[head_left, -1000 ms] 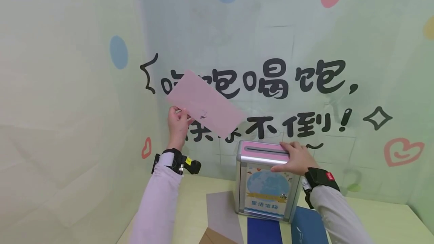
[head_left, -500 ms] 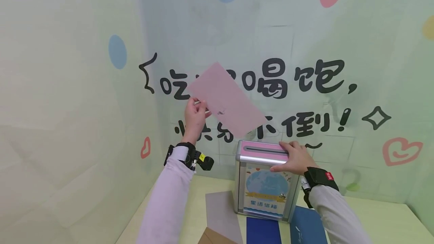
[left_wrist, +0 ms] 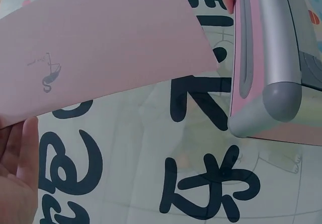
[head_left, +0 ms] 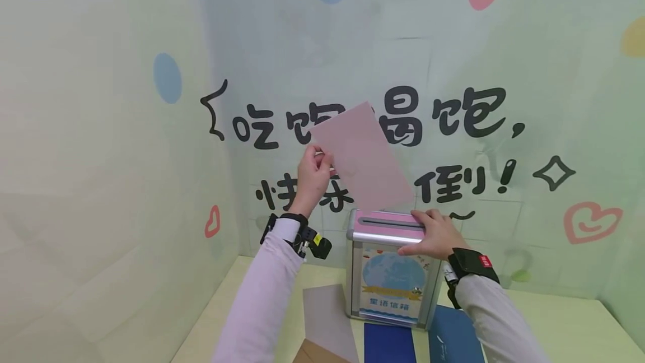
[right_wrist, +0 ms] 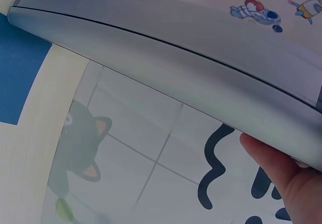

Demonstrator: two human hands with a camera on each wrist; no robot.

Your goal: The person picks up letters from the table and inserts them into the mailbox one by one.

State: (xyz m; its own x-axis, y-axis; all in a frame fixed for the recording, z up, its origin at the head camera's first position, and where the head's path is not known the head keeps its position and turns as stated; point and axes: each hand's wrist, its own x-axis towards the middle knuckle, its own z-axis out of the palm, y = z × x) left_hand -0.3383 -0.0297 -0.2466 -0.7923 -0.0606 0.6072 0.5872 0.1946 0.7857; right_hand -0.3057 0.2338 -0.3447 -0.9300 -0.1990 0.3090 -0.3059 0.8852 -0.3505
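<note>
Pink sheet [head_left: 370, 156], one, was held tilted just off a box [head_left: 390, 276].
Left hand [head_left: 312, 179]: fingers and thumb pinched the sheet's left edge. Right hand [head_left: 437, 235]: clamped on the box's upper right end. Handling, as judged, called for a light pinch, lower edge squared to the slot [head_left: 390, 223], box braced. Against half a second earlier, the sheet had moved right and steepened; the box hold was unchanged.

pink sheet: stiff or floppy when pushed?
Probably fairly stiff: the pink sheet looks nearly flat though the left hand grips it only near one edge. Likely light, as it looks thin. Might buckle if pushed end-on, being broad and thin.
</note>
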